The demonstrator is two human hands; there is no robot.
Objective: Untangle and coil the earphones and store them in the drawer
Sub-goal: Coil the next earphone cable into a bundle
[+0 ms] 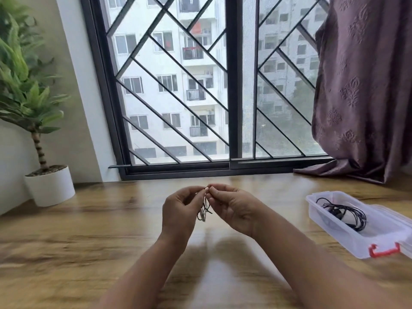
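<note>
1. My left hand (178,210) is raised above the surface (100,221), palm turned toward the right. Its fingers are curled and its thumb and fingertips pinch the dark cable of the earphones (204,208) near the top.
2. My right hand (231,208) faces it at the same height, fingers curled inward. Its thumb and forefinger pinch the same cable just beside the left hand's grip, so the fingertips of both hands nearly meet.
3. Both forearms reach forward from the bottom of the view and converge toward the hands, wrists bent slightly inward.
4. The earphones hang as a small tangled bunch between my two palms, clear of the surface. A pale piece shows at the lower end of the bunch; it is too blurred to tell what it is.
5. To my right, well apart from the hands, a clear plastic box (334,233) stands open on the surface with a red latch (384,250) on its near end. A second black cable (343,214) lies loosely coiled inside it.
6. At the far left a potted plant (26,85) stands in a white pot (51,186).
7. Beyond the surface are a barred window (178,97) and, on the right, a purple curtain (361,85) whose hem rests on the surface.
</note>
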